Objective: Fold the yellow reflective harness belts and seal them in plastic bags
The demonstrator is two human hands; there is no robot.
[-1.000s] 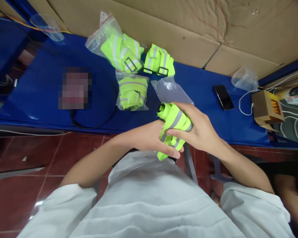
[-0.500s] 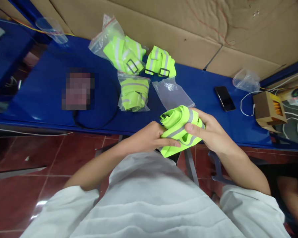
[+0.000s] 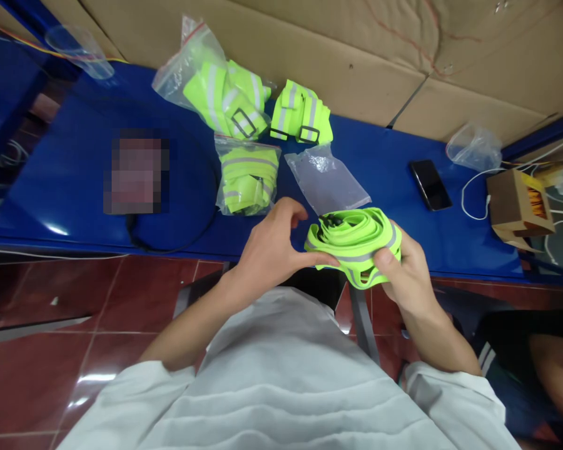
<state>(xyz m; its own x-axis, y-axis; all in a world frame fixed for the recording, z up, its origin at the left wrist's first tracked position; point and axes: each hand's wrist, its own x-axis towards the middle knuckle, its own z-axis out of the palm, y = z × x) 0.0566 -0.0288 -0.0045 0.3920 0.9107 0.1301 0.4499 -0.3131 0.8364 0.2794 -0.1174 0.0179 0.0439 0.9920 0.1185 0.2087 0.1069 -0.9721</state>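
A neon yellow reflective strap (image 3: 356,247), wound into a loose roll with grey stripes, is held over the table's front edge. My right hand (image 3: 406,269) grips its right side, thumb in front and the other fingers hidden behind. On the roll's left, my left hand (image 3: 281,240) is spread wide. Its thumb touches the lower front of the roll, while its fingers curve in the air away from it. Dark plastic pieces show at the roll's upper left. Just beyond lies a flat clear plastic bag (image 3: 328,181).
Bagged yellow straps (image 3: 248,178) and a larger bagged bundle (image 3: 225,100) lie behind, beside an unbagged folded strap (image 3: 300,115). To the right are a phone (image 3: 430,185), a plastic cup (image 3: 473,147), and a cardboard box (image 3: 516,203). Another person's arm (image 3: 556,375) shows at lower right.
My left hand has loosened from the strap and spread apart. The roll has tilted so its coiled edge faces up, and my right hand has turned with it.
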